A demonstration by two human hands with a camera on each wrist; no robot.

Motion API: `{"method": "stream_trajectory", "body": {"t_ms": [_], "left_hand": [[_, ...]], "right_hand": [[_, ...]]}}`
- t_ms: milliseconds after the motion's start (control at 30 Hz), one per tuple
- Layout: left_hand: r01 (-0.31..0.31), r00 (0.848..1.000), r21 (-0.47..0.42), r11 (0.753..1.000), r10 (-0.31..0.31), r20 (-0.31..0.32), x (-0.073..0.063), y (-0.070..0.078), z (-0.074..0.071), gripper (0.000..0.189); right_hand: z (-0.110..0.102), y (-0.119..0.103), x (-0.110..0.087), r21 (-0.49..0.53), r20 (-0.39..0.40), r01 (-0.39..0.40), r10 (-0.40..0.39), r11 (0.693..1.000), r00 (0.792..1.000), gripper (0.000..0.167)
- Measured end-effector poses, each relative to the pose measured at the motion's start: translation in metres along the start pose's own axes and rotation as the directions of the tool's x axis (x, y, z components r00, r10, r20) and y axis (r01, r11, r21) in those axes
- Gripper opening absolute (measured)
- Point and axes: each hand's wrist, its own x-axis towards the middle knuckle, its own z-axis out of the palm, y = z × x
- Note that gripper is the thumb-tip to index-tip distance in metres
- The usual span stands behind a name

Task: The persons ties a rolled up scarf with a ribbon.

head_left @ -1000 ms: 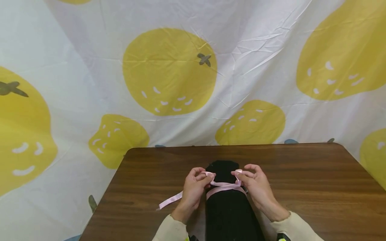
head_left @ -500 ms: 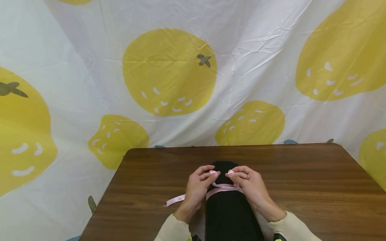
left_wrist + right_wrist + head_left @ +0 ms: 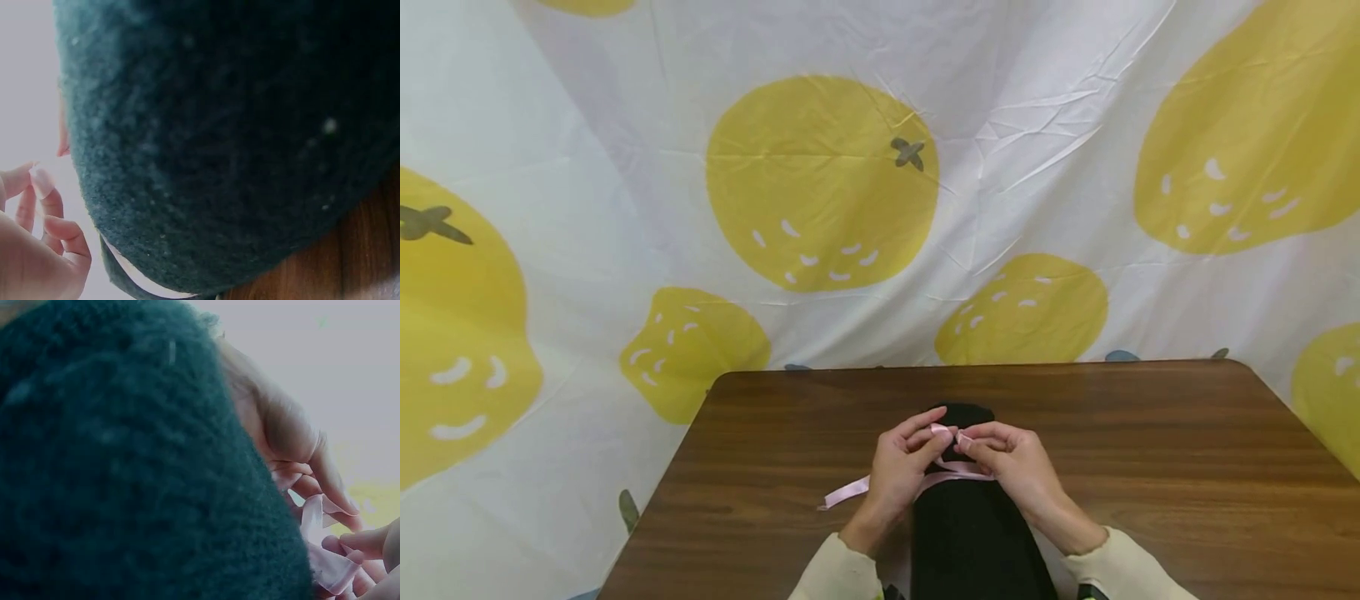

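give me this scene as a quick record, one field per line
Left hand: pinches pink satin ribbon
Right hand: pinches the same ribbon, fingertips close to the other hand's
Ribbon path: across the black fuzzy object, near its far end; underside hidden
Loose end: pokes out past the left hand
Surface: wood-grain table
Backdrop: white cloth with yellow fruit print

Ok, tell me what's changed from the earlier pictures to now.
The left hand has moved rightward and the right hand leftward, bringing their fingertips close together. The loose tail of the pink ribbon has shifted slightly right. Nothing was let go: both hands still pinch the ribbon. The black fabric-covered object stays on the wooden table.
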Motion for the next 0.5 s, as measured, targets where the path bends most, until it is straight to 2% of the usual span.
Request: {"method": "stream_trajectory", "body": {"t_ms": [133, 300, 500], "left_hand": [[-0.05, 0.998, 0.026, 0.998, 0.049, 0.035, -0.0004, 0.0009, 0.0011, 0.04], [-0.125, 0.99, 0.089, 0.988, 0.118, 0.078, 0.0006, 0.0008, 0.0034, 0.042], [-0.205, 0.978, 0.106, 0.973, 0.199, 0.06, -0.0003, -0.0024, 0.0059, 0.043]], "right_hand": [[0.0005, -0.0007, 0.001, 0.01, 0.037, 0.007, -0.008, 1.0, 0.999, 0.024], [-0.0019, -0.0013, 0.0014, 0.018, 0.108, 0.035, -0.037, 0.999, 0.993, 0.03], [-0.0057, -0.004, -0.001, 0.006, 0.168, 0.05, -0.051, 0.999, 0.984, 0.035]]}}
